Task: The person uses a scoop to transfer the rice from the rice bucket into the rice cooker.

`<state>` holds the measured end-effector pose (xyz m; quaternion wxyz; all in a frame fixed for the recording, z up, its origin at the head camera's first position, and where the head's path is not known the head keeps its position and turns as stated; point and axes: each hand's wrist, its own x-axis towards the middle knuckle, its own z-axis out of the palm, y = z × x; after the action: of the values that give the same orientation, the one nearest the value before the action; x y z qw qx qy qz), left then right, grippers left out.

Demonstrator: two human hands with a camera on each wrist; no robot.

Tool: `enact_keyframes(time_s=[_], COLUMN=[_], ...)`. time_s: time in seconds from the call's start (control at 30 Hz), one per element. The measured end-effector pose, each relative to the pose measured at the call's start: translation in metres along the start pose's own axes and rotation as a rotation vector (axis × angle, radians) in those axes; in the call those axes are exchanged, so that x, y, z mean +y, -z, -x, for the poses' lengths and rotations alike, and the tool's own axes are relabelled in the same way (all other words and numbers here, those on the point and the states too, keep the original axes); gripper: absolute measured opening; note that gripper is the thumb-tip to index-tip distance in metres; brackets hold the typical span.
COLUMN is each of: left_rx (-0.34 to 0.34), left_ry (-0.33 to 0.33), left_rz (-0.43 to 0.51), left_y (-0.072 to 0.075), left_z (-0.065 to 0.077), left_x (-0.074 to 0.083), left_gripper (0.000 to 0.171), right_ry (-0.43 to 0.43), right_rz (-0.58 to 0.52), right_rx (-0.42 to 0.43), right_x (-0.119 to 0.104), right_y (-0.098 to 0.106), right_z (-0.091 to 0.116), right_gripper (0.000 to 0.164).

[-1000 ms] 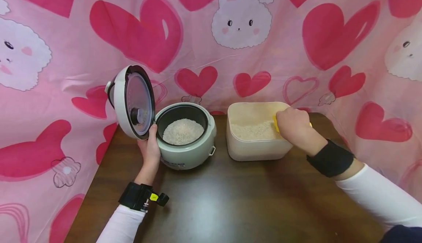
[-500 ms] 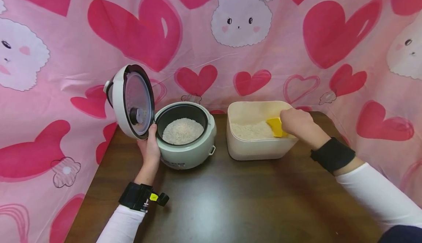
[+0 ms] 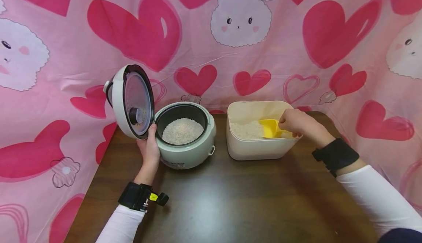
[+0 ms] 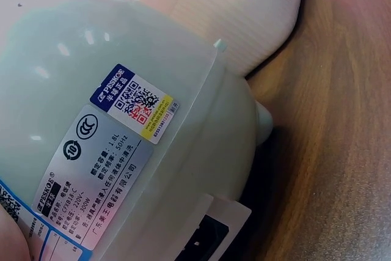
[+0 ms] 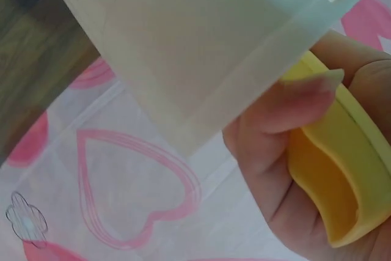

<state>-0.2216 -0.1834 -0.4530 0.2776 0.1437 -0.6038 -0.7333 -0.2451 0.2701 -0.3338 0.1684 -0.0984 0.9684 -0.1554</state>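
Note:
My left hand rests against the left side of the pale green rice cooker, thumb at the rim below the raised lid; its other fingers are mostly hidden. White rice lies in the cooker's dark inner pot. To the right stands a cream bin holding more rice. My right hand, over the bin's right end, grips the handle of a yellow scoop. In the right wrist view, fingers curl round the scoop's yellow handle, beside the bin's wall.
Both containers stand near the back of a dark wooden table. Close behind hangs a pink cloth with hearts and rabbits. A power socket and labels show on the cooker in the left wrist view.
The scoop has come into view from the bin's right end and moved left through the rice, its bowl now showing more. My right hand has shifted slightly right. My left hand stays put.

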Motion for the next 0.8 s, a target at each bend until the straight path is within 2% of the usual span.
enact_keyframes(time_s=[0.17, 0.3, 0.57, 0.8], left_rx=[0.004, 0.003, 0.012, 0.008], left_ry=[-0.023, -0.041, -0.032, -0.020], left_rz=[0.014, 0.017, 0.014, 0.014], left_y=[-0.001, -0.002, -0.003, -0.001], left_z=[-0.002, -0.004, -0.004, -0.002], left_x=[0.000, 0.001, 0.001, -0.004], left_gripper=[0.046, 0.045, 0.045, 0.047], right_ry=[0.012, 0.032, 0.036, 0.046], right_rz=[-0.072, -0.084, -0.172, -0.198], right_rx=[-0.041, -0.046, -0.074, -0.096], right_x=[0.000, -0.001, 0.000, -0.004], right_y=[0.000, 0.000, -0.003, -0.010], right_z=[-0.005, -0.009, -0.015, -0.022], right_gripper=[0.021, 0.021, 0.026, 0.024])
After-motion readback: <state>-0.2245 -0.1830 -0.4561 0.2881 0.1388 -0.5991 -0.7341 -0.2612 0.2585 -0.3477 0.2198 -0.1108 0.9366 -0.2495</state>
